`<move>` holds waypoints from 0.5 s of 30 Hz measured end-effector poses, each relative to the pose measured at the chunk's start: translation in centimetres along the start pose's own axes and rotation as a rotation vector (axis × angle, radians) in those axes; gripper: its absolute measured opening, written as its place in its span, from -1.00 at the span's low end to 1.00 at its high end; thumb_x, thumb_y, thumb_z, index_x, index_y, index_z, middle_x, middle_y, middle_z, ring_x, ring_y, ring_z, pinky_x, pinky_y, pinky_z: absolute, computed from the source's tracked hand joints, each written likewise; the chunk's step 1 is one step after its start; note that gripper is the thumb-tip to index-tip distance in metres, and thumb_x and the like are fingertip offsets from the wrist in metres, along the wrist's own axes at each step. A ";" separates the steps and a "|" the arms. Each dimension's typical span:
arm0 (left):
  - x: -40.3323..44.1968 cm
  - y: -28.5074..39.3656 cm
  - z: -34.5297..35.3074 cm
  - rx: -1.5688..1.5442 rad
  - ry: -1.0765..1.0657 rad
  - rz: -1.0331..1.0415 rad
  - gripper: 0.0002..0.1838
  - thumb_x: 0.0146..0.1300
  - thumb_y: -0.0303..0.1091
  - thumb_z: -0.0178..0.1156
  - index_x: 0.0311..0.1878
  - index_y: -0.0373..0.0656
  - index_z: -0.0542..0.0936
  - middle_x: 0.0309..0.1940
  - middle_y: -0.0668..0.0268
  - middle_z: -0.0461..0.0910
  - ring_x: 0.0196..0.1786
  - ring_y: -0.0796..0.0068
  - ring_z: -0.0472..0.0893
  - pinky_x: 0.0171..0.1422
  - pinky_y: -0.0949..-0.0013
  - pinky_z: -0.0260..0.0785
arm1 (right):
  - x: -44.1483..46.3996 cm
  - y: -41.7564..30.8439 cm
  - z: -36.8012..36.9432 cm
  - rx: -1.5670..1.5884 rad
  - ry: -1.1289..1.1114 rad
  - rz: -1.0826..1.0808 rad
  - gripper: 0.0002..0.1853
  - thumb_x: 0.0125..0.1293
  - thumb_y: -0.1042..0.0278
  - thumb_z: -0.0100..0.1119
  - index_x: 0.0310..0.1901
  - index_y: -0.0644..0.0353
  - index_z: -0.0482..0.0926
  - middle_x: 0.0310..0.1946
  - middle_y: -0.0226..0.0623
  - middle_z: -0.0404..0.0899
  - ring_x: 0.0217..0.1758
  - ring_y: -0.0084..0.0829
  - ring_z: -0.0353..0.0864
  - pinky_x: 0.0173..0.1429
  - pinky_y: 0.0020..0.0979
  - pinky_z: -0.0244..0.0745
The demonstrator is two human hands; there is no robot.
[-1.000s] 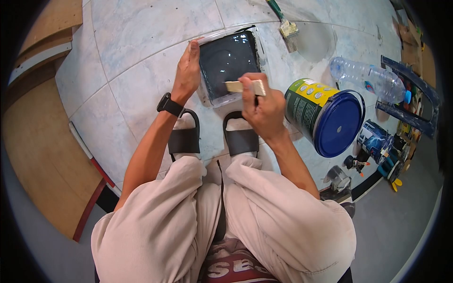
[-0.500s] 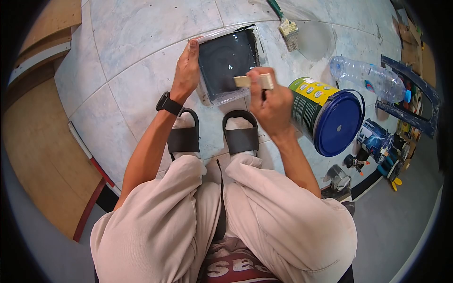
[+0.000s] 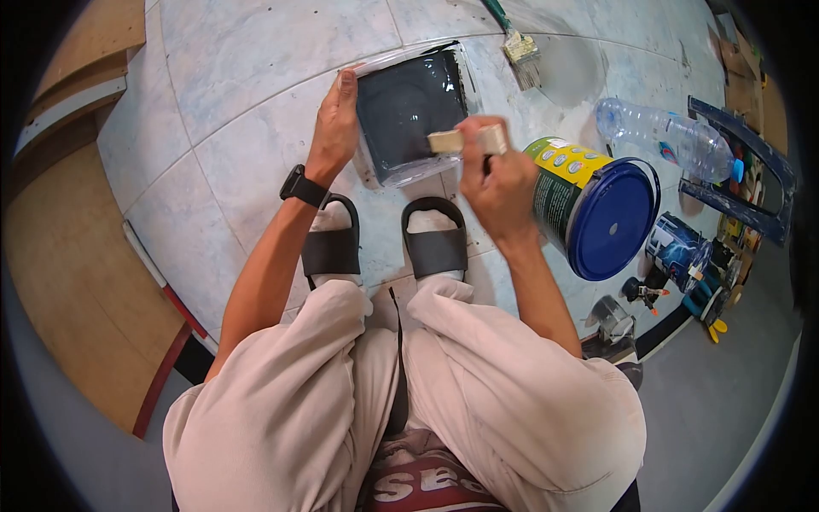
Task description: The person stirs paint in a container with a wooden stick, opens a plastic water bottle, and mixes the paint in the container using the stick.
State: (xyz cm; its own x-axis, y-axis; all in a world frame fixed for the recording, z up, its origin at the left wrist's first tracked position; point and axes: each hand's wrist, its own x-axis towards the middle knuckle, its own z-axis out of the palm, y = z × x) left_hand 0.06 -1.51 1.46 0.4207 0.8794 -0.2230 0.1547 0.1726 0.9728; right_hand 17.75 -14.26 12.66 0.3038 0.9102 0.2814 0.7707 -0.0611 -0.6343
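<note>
A clear plastic tray [image 3: 401, 179] with dark grey paint [image 3: 405, 111] in it stands on the floor ahead of my feet. My left hand [image 3: 333, 128] grips its left edge, thumb up along the rim. In my closed right hand [image 3: 499, 188] is a pale, flat wooden stick [image 3: 444, 142], its tip over the lower right part of the paint. The fist is slightly blurred and hides part of the stick; whether the tip touches the paint I cannot tell.
To the right lies a paint bucket [image 3: 612, 222] with a blue lid. Beyond it are a plastic bottle [image 3: 661, 136] and a dark blue frame-like part [image 3: 781, 205]. A used paintbrush [image 3: 521, 51] rests above right. Wooden furniture [image 3: 85, 282] stands at left.
My right hand has moved slightly to the right and down with the stick. My left hand stays on the tray's edge.
</note>
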 end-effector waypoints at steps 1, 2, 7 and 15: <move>0.0 0.2 0.0 0.001 -0.001 0.000 -0.17 0.69 0.30 -0.24 0.47 -0.37 0.48 0.31 0.16 0.60 0.37 0.42 0.49 0.53 0.36 0.26 | -0.5 -0.7 0.7 0.097 -0.003 -0.009 -0.92 0.58 0.44 0.19 -0.09 0.25 0.57 -0.54 -0.20 0.67 -0.57 -0.16 0.72 -0.48 -0.24 0.54; -0.1 0.4 -0.1 0.001 -0.012 -0.005 -0.17 0.69 0.30 -0.24 0.47 -0.36 0.48 0.29 0.17 0.60 0.36 0.42 0.50 0.53 0.36 0.27 | -0.8 -1.3 1.4 0.193 -0.006 -0.016 -0.92 0.57 0.45 0.20 -0.09 0.26 0.57 -0.52 -0.19 0.68 -0.56 -0.14 0.72 -0.47 -0.23 0.55; -0.2 1.1 -0.1 0.027 -0.013 -0.060 -0.18 0.69 0.30 -0.23 0.47 -0.35 0.48 0.25 0.19 0.63 0.32 0.43 0.52 0.50 0.38 0.30 | 1.6 -0.6 3.4 0.339 0.065 0.028 -0.92 0.58 0.45 0.20 -0.04 0.26 0.58 -0.40 -0.17 0.71 -0.52 -0.15 0.71 -0.41 -0.24 0.55; -0.1 0.7 0.0 0.000 -0.001 -0.009 -0.20 0.70 0.28 -0.23 0.46 -0.32 0.50 0.26 0.22 0.62 0.32 0.44 0.51 0.49 0.41 0.29 | -0.1 -0.3 -0.3 0.066 -0.057 0.037 -0.90 0.58 0.44 0.19 -0.09 0.29 0.58 -0.36 -0.16 0.74 -0.45 -0.16 0.78 -0.40 -0.27 0.59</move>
State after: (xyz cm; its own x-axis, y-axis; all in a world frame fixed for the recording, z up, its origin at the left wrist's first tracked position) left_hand 0.16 -1.51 2.13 0.4205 0.8772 -0.2317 0.1581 0.1806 0.9708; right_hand 17.68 -14.50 13.04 0.2980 0.9296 0.2167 0.7204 -0.0701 -0.6900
